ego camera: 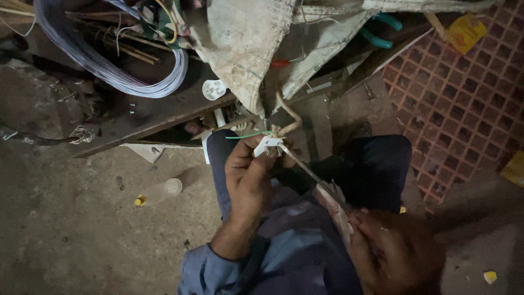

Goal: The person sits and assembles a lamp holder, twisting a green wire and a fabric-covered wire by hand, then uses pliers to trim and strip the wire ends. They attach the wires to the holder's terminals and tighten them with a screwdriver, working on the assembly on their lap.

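Your left hand (246,175) is clenched around a small white plastic electrical fitting (267,145), held up at the centre of the view above your knees. A thin green wire (245,136) runs out of the fitting toward 9 o'clock, and a stiff beige cable (289,117) curls away from it toward 12 o'clock. Your right hand (390,248), at 5 o'clock and blurred, grasps the handle of a slim metal-shafted screwdriver (303,166) whose tip meets the fitting.

Progress, as judged: the wires appear already entered into the fitting and the tool is applied to it, so fastening seems under way. Whether any screw is seated cannot be told; the contact point is too small and dim.

Surroundings: a large coil of pale lilac wire (109,68) lies at 11 o'clock on a dark low board (158,112). A round white plug face (214,89) sits just beside the coil at 12 o'clock. A woven off-white sack (245,43) hangs over the work from 12 o'clock and crowds the beige cable. Teal-handled pliers (379,30) lie at 1 o'clock. A clear plastic bottle with a yellow cap (158,192) lies on the concrete floor (71,229) at 8 o'clock, well apart from your hands. Red patterned tiling (464,98) fills 3 o'clock.
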